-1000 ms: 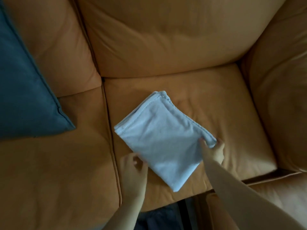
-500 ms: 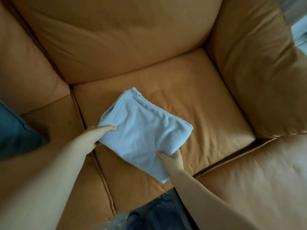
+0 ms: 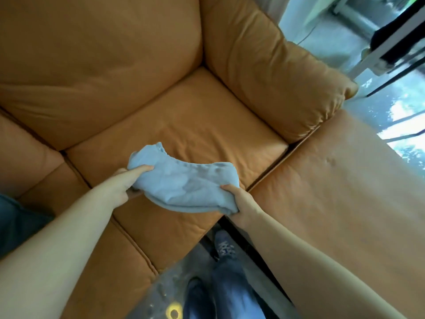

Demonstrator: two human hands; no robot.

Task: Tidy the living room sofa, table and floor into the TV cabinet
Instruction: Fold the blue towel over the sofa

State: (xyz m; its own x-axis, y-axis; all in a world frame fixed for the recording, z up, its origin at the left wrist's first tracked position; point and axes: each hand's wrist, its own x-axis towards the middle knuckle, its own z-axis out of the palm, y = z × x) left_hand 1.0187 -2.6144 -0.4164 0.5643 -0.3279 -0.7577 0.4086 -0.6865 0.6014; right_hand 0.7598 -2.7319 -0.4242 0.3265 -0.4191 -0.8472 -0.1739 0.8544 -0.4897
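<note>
We count one folded blue towel (image 3: pixel 184 185), two hands on it, left hand (image 3: pixel 122 185) and right hand (image 3: pixel 241 203), one tan sofa (image 3: pixel 184 116), one dark blue cushion (image 3: pixel 16 222) at the sofa's left edge.

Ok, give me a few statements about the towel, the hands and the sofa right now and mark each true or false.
1. Both hands grip the towel. True: the left hand holds its left end, the right hand its right end.
2. The towel lies flat and spread out on the seat. False: it is bunched and sagging between the hands.
3. The sofa is orange-brown. True.
4. The towel is dark red. False: it is light blue.
5. A book lies on the seat cushion. False: nothing else shows on that cushion.
</note>
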